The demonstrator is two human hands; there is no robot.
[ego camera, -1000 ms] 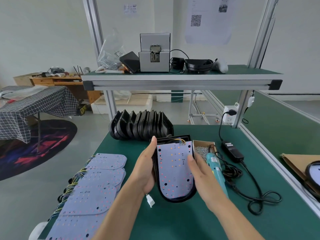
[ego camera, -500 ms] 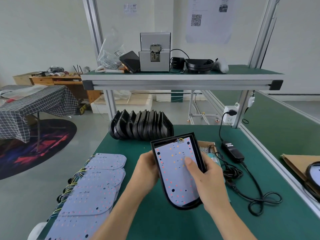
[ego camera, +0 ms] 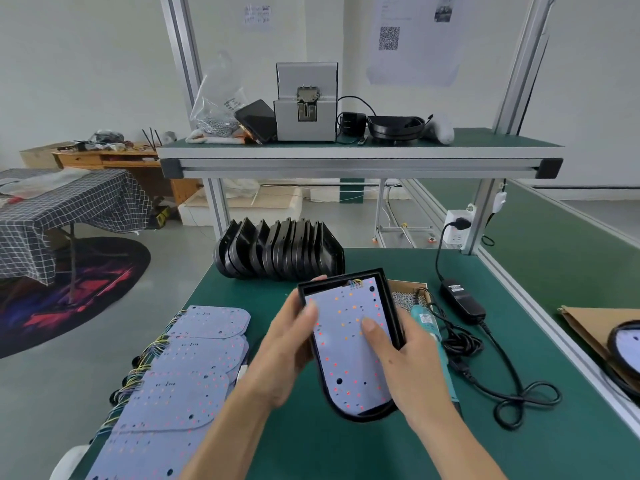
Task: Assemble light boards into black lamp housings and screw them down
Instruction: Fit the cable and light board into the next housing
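Housing in hand: black D-shaped plastic lamp housing (ego camera: 394, 336), lifted and tilted above the near middle of the green bench (ego camera: 571, 282).
Housings waiting: row of empty black housings (ego camera: 277, 251) standing on edge at the far side.
Boards waiting: overlapping pale blue light boards with coloured wires (ego camera: 180, 375) lie along the near left edge.
Board in hand: pale blue LED light board (ego camera: 349, 344) lies inside the held housing, wires at its far end.
Left hand (ego camera: 287, 351): fingers curled round the housing's left rim, thumb over the board's corner.
Right hand (ego camera: 408, 362): wrapped round the right rim, thumb pressing on the board.
Driver: teal electric screwdriver (ego camera: 427, 323) lies just right of the housing, untouched.
Screws: small cardboard box of silver screws (ego camera: 408, 296) beyond it.
Progress: board looks seated; no screws appear driven, and many boards and housings remain.
Change: a second ago the housing lay flat on the bench between both hands; now it is raised and tipped toward the person.
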